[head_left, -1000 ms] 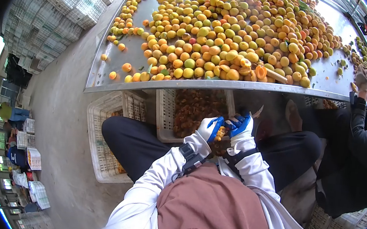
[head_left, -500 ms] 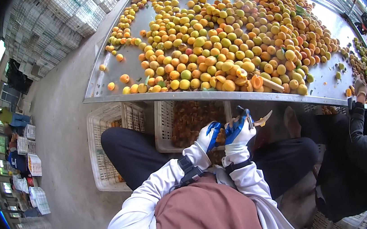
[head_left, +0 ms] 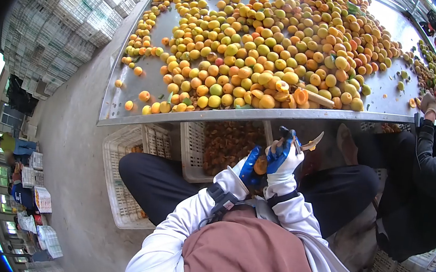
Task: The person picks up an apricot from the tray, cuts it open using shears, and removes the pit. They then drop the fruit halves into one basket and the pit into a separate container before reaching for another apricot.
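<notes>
From here I see the left hand [head_left: 248, 165] has eased aside, baring an apricot [head_left: 261, 165] between both hands; whether the half-curled left fingers grip it I cannot tell. The right hand [head_left: 283, 158] keeps its fingers closed round a knife [head_left: 312, 142], blade clear of the apricot

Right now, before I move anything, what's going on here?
A person is working with both hands. The right hand grips a curved blade that points away from the orange fruit between this hand and the left hand. Just beyond sits a crate of orange-brown pieces. Loose fruit covers much of the table, and another person's hands are at its right side.
</notes>
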The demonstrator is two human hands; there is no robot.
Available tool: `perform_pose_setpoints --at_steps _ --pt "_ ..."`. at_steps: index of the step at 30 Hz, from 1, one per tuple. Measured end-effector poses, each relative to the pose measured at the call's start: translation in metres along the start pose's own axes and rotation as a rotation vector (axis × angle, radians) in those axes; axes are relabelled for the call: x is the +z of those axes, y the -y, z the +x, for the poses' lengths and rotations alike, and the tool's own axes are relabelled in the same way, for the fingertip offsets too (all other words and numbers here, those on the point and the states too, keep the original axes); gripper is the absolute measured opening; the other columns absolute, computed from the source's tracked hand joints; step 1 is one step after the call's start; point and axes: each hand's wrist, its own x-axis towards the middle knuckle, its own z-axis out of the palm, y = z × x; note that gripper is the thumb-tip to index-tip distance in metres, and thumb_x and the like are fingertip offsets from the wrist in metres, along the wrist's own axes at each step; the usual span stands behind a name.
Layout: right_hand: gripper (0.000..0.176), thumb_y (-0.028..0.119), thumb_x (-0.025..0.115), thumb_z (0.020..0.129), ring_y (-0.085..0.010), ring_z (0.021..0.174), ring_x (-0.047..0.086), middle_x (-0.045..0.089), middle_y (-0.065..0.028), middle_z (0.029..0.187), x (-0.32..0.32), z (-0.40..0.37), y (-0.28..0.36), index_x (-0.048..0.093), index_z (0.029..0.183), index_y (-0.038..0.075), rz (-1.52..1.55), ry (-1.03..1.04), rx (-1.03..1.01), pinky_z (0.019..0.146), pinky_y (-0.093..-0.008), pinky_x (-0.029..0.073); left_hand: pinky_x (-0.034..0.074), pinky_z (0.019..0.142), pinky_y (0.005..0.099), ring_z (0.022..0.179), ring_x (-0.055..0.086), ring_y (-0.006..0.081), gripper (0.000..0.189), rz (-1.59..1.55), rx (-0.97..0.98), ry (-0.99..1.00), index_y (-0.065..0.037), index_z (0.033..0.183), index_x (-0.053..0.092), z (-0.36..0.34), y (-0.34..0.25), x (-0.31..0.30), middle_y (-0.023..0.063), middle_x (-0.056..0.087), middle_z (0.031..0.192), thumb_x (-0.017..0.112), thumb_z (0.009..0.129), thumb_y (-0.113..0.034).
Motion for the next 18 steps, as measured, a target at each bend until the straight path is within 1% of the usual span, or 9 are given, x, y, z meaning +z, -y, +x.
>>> perform_pose_setpoints --at_steps 2,3,5,6,8,9,11,14,18 --pt "0.028 0.026 0.060 0.100 -0.0153 0.047 0.050 0.049 -0.0026 0.062 0.001 0.001 -0.001 0.065 0.104 -0.001 -0.050 -0.010 -0.120 0.042 -0.0297 0.039 0.046 0.054 0.0282 0.062 0.057 0.0148 0.049 0.082 0.004 -0.182 -0.013 0.110 0.065 -0.026 -0.001 0.054 0.0035 0.067 0.084 0.050 0.098 -0.058" --pt "0.028 0.026 0.060 0.100 -0.0153 0.047 0.050 0.049 -0.0026 0.062 0.003 -0.002 0.004 0.065 0.104 -0.001 -0.050 -0.010 -0.119 0.042 -0.0297 0.039 0.046 0.054 0.0282 0.062 0.057 0.0148 0.049 0.081 0.005 -0.182 -0.013 0.110 0.065 -0.034 -0.002 0.056 0.0035 0.067 0.084 0.050 0.098 -0.058" --pt "0.027 0.022 0.059 0.101 -0.0135 0.044 0.050 0.054 -0.0051 0.060 0.013 -0.010 0.020 0.065 0.101 -0.004 -0.003 0.034 -0.154 0.042 -0.0269 0.040 0.040 0.049 0.0265 0.053 0.050 0.0121 0.046 1.090 0.795 -0.089 -0.015 0.098 0.065 -0.051 -0.008 0.051 0.0016 0.064 0.073 0.051 0.098 -0.059" --pt "0.025 0.022 0.058 0.102 -0.0136 0.044 0.050 0.054 -0.0053 0.060 0.014 -0.012 0.022 0.063 0.102 -0.003 -0.015 0.021 -0.142 0.042 -0.0269 0.040 0.040 0.049 0.0265 0.053 0.050 0.0121 0.046 1.089 0.797 -0.091 -0.015 0.098 0.065 -0.046 -0.011 0.051 0.0016 0.064 0.073 0.051 0.098 -0.059" --pt "0.025 0.021 0.057 0.102 -0.0135 0.045 0.050 0.054 -0.0053 0.060 0.012 -0.012 0.015 0.062 0.103 -0.003 0.016 -0.002 -0.144 0.043 -0.0269 0.040 0.040 0.049 0.0266 0.051 0.049 0.0120 0.045 0.286 0.069 -0.221 -0.015 0.090 0.063 -0.031 -0.018 0.049 0.0015 0.062 0.071 0.051 0.097 -0.059" --pt "0.024 0.021 0.057 0.102 -0.0134 0.045 0.050 0.054 -0.0053 0.060 0.011 -0.012 0.012 0.061 0.104 -0.003 0.048 -0.028 -0.147 0.043 -0.0269 0.040 0.040 0.049 0.0266 0.051 0.049 0.0120 0.045 0.285 0.069 -0.220 -0.015 0.090 0.063 -0.029 -0.018 0.044 0.0015 0.062 0.071 0.051 0.097 -0.059" --pt "0.022 0.020 0.056 0.101 -0.0155 0.047 0.051 0.054 -0.0059 0.063 0.004 -0.011 0.014 0.061 0.105 -0.002 0.022 0.038 -0.150 0.044 -0.0287 0.042 0.056 0.081 0.0355 0.094 0.067 0.0230 0.040 0.186 0.004 -0.104 -0.011 0.116 0.062 -0.027 -0.018 0.035 0.0102 0.068 0.108 0.046 0.103 -0.045" --pt "0.020 0.018 0.056 0.100 -0.0174 0.050 0.053 0.056 -0.0069 0.066 -0.001 -0.011 0.011 0.062 0.106 0.000 -0.022 0.104 -0.170 0.046 -0.0304 0.044 0.040 0.049 0.0257 0.053 0.050 0.0119 0.045 0.281 0.082 -0.256 -0.015 0.092 0.064 -0.034 -0.015 0.063 0.0013 0.063 0.073 0.053 0.096 -0.059" --pt "0.021 0.019 0.056 0.101 -0.0159 0.051 0.053 0.057 -0.0074 0.068 0.002 -0.014 0.014 0.062 0.106 -0.001 -0.111 0.125 -0.255 0.048 -0.0296 0.045 0.045 0.053 0.0265 0.059 0.056 0.0134 0.044 0.182 0.121 -0.283 -0.015 0.096 0.064 -0.037 -0.015 0.081 0.0025 0.064 0.079 0.054 0.096 -0.058"
